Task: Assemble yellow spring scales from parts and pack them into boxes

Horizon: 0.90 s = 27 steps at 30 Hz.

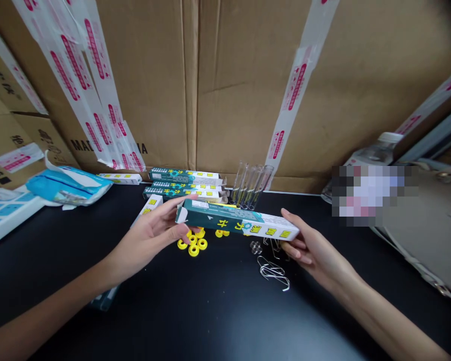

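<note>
Between both hands, a long green-and-white cardboard box (236, 220) with yellow lettering is held up over the black table. My left hand (154, 225) grips its left end, where a small end flap stands open. On the right end, my right hand (304, 245) has its thumb on top and fingers beneath. Several yellow plastic rings (193, 243) lie below the box. Bent metal wire hooks (272, 275) and a cluster of small metal coils (255, 247) rest near my right hand. Clear tubes (250, 185) stand upright behind the box.
Several similar boxes (184, 183) are stacked at the back, and another (107, 296) lies partly under my left forearm. A blue packet (69, 184) and a white power strip (11, 215) are at left. A plastic bottle (379, 150) and beige bag (424, 220) sit at right. Large cartons (240, 100) wall the back.
</note>
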### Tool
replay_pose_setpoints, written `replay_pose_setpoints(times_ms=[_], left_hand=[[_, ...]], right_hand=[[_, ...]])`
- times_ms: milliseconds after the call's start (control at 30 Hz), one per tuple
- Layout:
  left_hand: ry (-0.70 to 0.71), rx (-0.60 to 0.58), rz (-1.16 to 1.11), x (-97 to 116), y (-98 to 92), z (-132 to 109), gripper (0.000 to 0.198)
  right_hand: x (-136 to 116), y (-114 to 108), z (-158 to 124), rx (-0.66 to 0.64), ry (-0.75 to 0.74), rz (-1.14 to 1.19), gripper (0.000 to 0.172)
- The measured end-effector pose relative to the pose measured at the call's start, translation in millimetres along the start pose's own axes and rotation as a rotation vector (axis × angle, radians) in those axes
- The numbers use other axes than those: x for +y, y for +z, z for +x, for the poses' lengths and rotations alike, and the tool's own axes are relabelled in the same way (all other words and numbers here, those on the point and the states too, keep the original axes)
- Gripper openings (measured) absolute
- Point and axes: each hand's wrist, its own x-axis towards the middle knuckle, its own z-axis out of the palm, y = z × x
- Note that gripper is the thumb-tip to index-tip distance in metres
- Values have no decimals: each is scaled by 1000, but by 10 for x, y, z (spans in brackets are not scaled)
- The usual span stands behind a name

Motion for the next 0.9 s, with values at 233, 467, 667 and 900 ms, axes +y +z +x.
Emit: replay_pose_setpoints(times_ms=[233,467,667,900], left_hand=[[-11,3,-148,10,-8,-34,43],[23,-91,-236,-27,14,-45,29],[-27,9,-16,45,68,-81,34],[-60,-4,-10,22,50,-66,34]], right_hand=[[-72,-81,61,-78,-7,-28,31],[-69,-121,101,-60,63,16,20],[-71,-129,101,-55,112,17,29],[-87,-108,99,-36,143,27,33]])
